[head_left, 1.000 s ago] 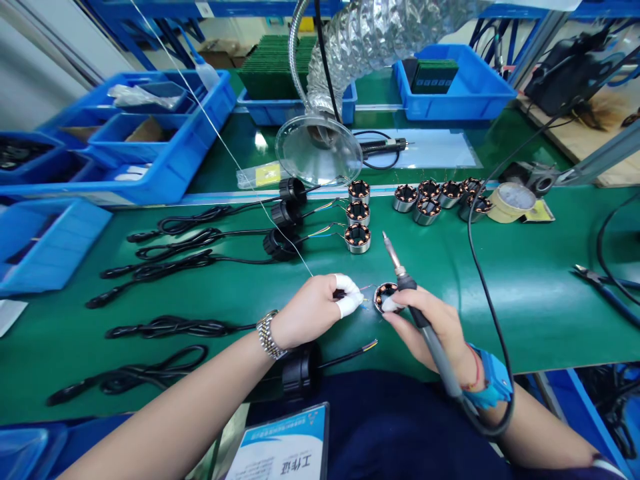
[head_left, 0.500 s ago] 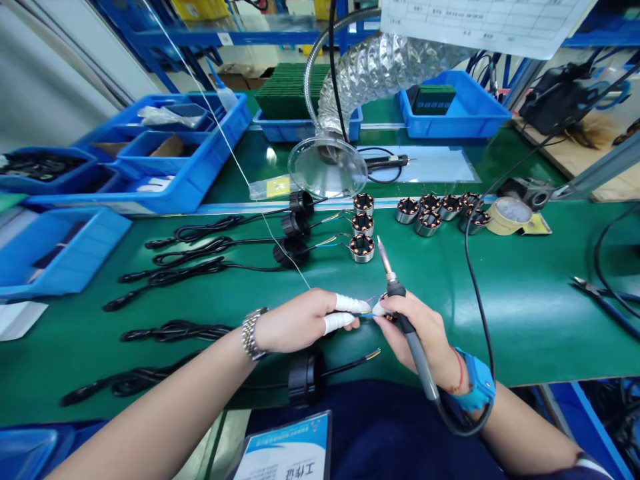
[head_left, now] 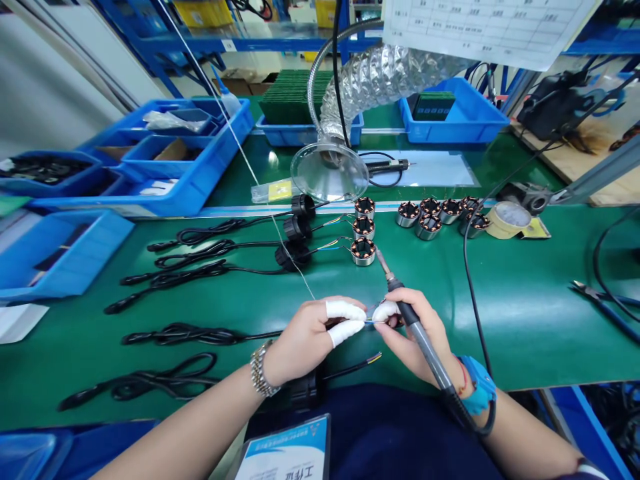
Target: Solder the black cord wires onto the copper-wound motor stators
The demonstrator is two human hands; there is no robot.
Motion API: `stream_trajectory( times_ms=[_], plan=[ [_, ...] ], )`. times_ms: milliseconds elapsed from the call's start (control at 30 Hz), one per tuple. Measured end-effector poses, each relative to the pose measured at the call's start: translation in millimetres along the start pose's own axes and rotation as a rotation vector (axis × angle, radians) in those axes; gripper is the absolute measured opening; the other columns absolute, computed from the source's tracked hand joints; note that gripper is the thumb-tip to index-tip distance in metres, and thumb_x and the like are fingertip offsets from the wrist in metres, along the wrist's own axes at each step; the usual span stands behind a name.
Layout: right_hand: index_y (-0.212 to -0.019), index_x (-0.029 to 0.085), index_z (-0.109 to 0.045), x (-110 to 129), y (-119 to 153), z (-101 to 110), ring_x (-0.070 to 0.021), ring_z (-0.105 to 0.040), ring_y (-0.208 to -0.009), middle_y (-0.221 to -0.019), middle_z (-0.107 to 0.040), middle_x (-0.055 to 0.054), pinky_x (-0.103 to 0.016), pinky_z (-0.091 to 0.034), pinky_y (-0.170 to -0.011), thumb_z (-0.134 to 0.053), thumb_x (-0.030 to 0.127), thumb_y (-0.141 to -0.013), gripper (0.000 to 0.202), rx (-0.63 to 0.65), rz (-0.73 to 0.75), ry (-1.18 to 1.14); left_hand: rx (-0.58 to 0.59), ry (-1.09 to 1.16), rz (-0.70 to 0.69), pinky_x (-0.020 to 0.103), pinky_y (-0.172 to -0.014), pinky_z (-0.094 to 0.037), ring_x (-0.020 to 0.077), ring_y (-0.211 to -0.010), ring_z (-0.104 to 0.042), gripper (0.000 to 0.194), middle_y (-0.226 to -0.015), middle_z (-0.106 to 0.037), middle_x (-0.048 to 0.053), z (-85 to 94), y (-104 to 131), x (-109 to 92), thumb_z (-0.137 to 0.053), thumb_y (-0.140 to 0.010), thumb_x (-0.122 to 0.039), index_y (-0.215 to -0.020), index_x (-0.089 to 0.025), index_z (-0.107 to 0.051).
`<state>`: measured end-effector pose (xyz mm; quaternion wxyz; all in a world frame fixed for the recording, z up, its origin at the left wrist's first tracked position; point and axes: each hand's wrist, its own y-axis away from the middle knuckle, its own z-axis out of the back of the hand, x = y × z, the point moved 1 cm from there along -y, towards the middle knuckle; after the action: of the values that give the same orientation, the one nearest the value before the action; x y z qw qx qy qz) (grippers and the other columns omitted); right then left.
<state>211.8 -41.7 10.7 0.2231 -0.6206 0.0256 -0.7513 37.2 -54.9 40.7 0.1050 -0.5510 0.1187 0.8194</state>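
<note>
My left hand (head_left: 306, 337), with white finger wraps, is closed in a pinch on the thin coloured wires (head_left: 369, 321) of a black cable. My right hand (head_left: 423, 323) grips a soldering iron (head_left: 429, 357), its tip pointing up and away over the bench. Its wrapped fingertip and thumb also pinch near the wires, against a copper-wound motor stator (head_left: 399, 321) that is mostly hidden. A thin solder-like strand (head_left: 305, 283) runs down towards my left hand. Below my hands lies another black cable end (head_left: 373, 359) with bared coloured wires; its round cap (head_left: 304, 390) is partly covered.
Three wired stators (head_left: 363, 251) stand beyond my hands, joined to cables with black caps (head_left: 293, 255). More stators (head_left: 429, 225) and a round tin (head_left: 509, 220) sit to their right. A fume funnel (head_left: 330, 175) hangs behind. Pliers (head_left: 600, 297) lie right; blue bins (head_left: 70, 257) stand left.
My left hand has rotated and shifted slightly right, its fingers closer to my right hand. The soldering iron's tip has dropped a little nearer to me. The view has shifted slightly.
</note>
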Motion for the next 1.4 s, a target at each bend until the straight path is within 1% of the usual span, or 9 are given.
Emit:
stream_trajectory(
  times_ms=[233, 433, 600, 700, 833, 967, 1167, 1300, 1400],
  plan=[
    [-0.101, 0.022, -0.047, 2.9, 0.4, 2.6, -0.0092, -0.056, -0.067, -0.082, -0.058, 0.000, -0.022, -0.048, -0.063, -0.058, 0.013, -0.072, 0.032, 0.011, 0.066, 0.005, 0.067, -0.140, -0.127, 0.025, -0.075, -0.046, 0.0134, -0.082, -0.058, 0.016, -0.090, -0.064, 0.006, -2.1, -1.7, -6.1, -0.051, -0.080, -0.020, -0.087, -0.016, -0.065],
    [-0.102, 0.023, -0.048, 6.2, -1.3, 8.6, -0.0116, -0.059, -0.070, -0.082, -0.060, -0.001, -0.024, -0.049, -0.066, -0.059, 0.014, -0.073, 0.033, 0.051, 0.152, 0.115, 0.108, -0.162, -0.072, 0.025, -0.072, -0.045, 0.0133, -0.077, -0.057, 0.017, -0.085, -0.063, 0.004, -4.5, -4.2, -5.2, -0.052, -0.080, -0.024, -0.088, -0.017, -0.065],
    [-0.106, 0.024, -0.047, 5.7, -0.3, 28.6, -0.0126, -0.061, -0.072, -0.084, -0.062, -0.002, -0.022, -0.050, -0.065, -0.061, 0.018, -0.073, 0.036, 0.061, 0.141, 0.218, 0.168, -0.137, -0.066, 0.024, -0.073, -0.044, 0.0124, -0.078, -0.055, 0.014, -0.084, -0.060, 0.003, 1.2, -10.0, -3.4, -0.051, -0.081, -0.023, -0.082, -0.017, -0.064],
    [-0.105, 0.023, -0.048, 5.6, 5.9, 39.0, -0.0133, -0.060, -0.078, -0.090, -0.062, -0.004, -0.024, -0.050, -0.069, -0.059, 0.016, -0.075, 0.033, 0.157, 0.216, 0.347, 0.261, -0.169, -0.143, 0.024, -0.074, -0.043, 0.0120, -0.079, -0.054, 0.015, -0.088, -0.058, 0.004, 5.6, -10.8, -2.5, -0.050, -0.082, -0.024, -0.083, -0.018, -0.064],
    [-0.107, 0.020, -0.048, 0.8, 12.3, 37.9, -0.0160, -0.058, -0.089, -0.090, -0.061, -0.006, -0.028, -0.049, -0.075, -0.053, 0.011, -0.077, 0.031, 0.303, 0.330, 0.400, 0.376, -0.260, -0.240, 0.023, -0.074, -0.042, 0.0121, -0.079, -0.053, 0.018, -0.087, -0.058, 0.004, 5.3, -9.3, -1.2, -0.046, -0.084, -0.024, -0.085, -0.019, -0.063],
    [-0.107, 0.020, -0.048, -7.5, 5.8, 26.4, -0.0157, -0.056, -0.085, -0.085, -0.060, -0.006, -0.030, -0.048, -0.073, -0.050, 0.009, -0.078, 0.031, 0.289, 0.391, 0.406, 0.274, -0.392, -0.203, 0.023, -0.068, -0.040, 0.0126, -0.073, -0.053, 0.019, -0.080, -0.059, 0.003, 2.3, -10.6, -1.4, -0.043, -0.084, -0.025, -0.083, -0.018, -0.061],
    [-0.106, 0.019, -0.047, -5.3, -16.7, 4.5, -0.0126, -0.054, -0.070, -0.079, -0.058, -0.003, -0.026, -0.047, -0.067, -0.049, 0.012, -0.076, 0.031, 0.145, 0.167, 0.358, 0.031, -0.402, -0.076, 0.023, -0.065, -0.040, 0.0124, -0.069, -0.053, 0.017, -0.076, -0.059, 0.001, 1.0, -17.0, -0.3, -0.044, -0.082, -0.024, -0.079, -0.017, -0.059],
    [-0.108, 0.021, -0.043, -1.0, -20.6, -4.4, -0.0084, -0.053, -0.054, -0.067, -0.057, 0.004, -0.020, -0.045, -0.056, -0.051, 0.011, -0.069, 0.041, 0.093, -0.087, 0.225, 0.019, -0.349, -0.055, 0.023, -0.064, -0.040, 0.0118, -0.068, -0.052, 0.015, -0.075, -0.059, 0.001, 1.0, -18.5, 0.5, -0.045, -0.080, -0.022, -0.076, -0.017, -0.059],
    [-0.107, 0.022, -0.043, -0.2, -18.0, -4.5, -0.0071, -0.051, -0.050, -0.065, -0.056, 0.005, -0.018, -0.044, -0.052, -0.052, 0.011, -0.067, 0.042, 0.071, -0.149, 0.178, 0.026, -0.354, -0.049, 0.022, -0.062, -0.040, 0.0112, -0.065, -0.052, 0.015, -0.073, -0.058, 0.000, 1.1, -18.6, 1.1, -0.045, -0.080, -0.022, -0.075, -0.017, -0.059]
  ],
)
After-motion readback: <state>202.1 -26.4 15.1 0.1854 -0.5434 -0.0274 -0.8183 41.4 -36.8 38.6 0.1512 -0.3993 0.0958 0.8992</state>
